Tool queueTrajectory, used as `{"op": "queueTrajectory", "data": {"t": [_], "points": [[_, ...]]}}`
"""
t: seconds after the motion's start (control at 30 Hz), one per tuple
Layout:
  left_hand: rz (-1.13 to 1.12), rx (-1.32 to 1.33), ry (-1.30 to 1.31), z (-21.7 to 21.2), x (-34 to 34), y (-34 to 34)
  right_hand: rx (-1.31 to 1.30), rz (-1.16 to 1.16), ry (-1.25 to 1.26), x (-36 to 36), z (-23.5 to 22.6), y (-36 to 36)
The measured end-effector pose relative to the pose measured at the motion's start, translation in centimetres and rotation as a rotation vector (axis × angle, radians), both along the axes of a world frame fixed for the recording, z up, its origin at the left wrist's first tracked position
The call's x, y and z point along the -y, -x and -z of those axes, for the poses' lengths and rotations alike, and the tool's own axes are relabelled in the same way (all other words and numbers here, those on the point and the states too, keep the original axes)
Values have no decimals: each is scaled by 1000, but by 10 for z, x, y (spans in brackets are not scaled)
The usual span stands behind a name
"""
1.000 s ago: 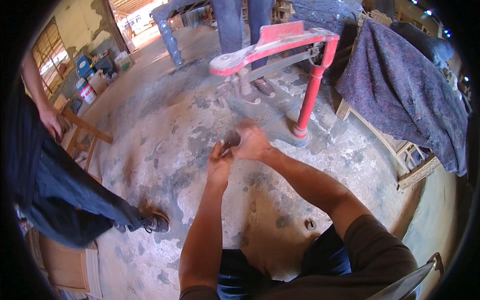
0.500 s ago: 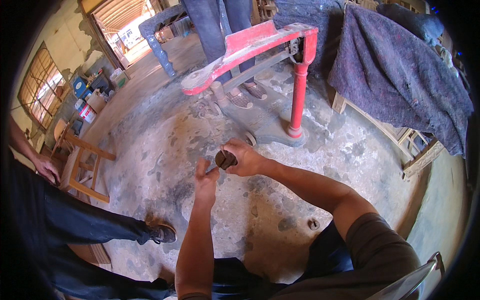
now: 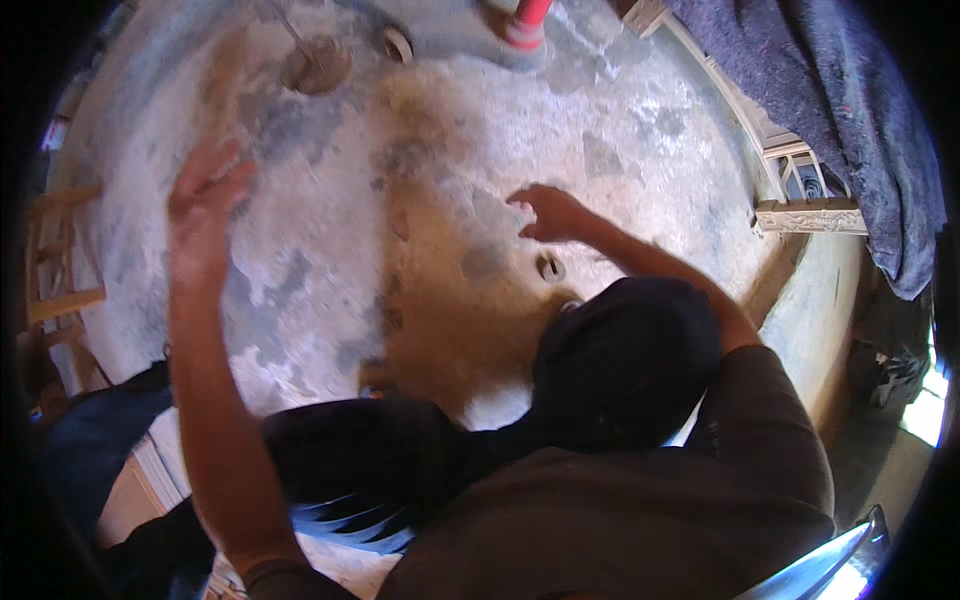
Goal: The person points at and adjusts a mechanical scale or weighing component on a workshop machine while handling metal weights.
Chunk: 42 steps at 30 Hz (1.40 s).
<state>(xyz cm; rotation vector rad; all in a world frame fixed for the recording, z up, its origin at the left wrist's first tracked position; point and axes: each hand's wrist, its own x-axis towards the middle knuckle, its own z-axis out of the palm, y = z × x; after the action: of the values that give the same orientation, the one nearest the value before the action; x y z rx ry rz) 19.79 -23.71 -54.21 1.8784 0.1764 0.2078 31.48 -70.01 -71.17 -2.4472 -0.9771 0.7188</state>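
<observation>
My left hand [image 3: 205,195] is raised at the left with its fingers spread and nothing in it; it is blurred. My right hand [image 3: 545,212] reaches out low over the stained concrete floor [image 3: 330,280], fingers loosely apart and pointing left. Nothing shows in it. A small round ring-shaped object [image 3: 550,267] lies on the floor just below that hand, not touching it. My dark-trousered knees [image 3: 620,360] fill the lower middle of the view.
A red post base [image 3: 527,25] stands at the top. A round brown disc [image 3: 318,65] and a pale ring [image 3: 398,42] lie near it. A grey blanket [image 3: 850,110] drapes a wooden frame [image 3: 805,215] on the right. A wooden stool [image 3: 60,300] stands left.
My hands were together on a small dark object; now they are apart, the left raised, the right low over the floor. The view has tipped down toward my knees.
</observation>
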Motion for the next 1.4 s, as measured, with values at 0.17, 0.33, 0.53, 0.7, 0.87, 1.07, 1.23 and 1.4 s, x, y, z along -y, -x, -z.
{"op": "queueTrajectory", "data": {"t": [0.17, 0.33, 0.53, 0.7, 0.87, 1.07, 1.23, 1.4], "points": [[-279, -199, -163, -21, 33, 10, 123, 187, 71, 37, 41, 110], [-279, -188, -109, -16, 36, -3, 327, 295, 34, 57, 80, 126], [-215, -178, -175, -25, 62, -12, 214, 417, -270, 44, 53, 76], [-98, -120, 38, -18, 52, -11, 105, 281, -644, -21, -51, 12], [-65, 79, 278, -2, 52, -14, 108, 144, -678, -89, -148, -41], [-313, 73, 475, -11, 77, -46, 98, -1, -722, -183, -209, -72], [-231, 69, 517, -4, 83, -75, 57, -111, -736, -221, -221, -77], [-132, 52, 687, -6, 80, -81, 67, -226, -740, -236, -223, -82]]}}
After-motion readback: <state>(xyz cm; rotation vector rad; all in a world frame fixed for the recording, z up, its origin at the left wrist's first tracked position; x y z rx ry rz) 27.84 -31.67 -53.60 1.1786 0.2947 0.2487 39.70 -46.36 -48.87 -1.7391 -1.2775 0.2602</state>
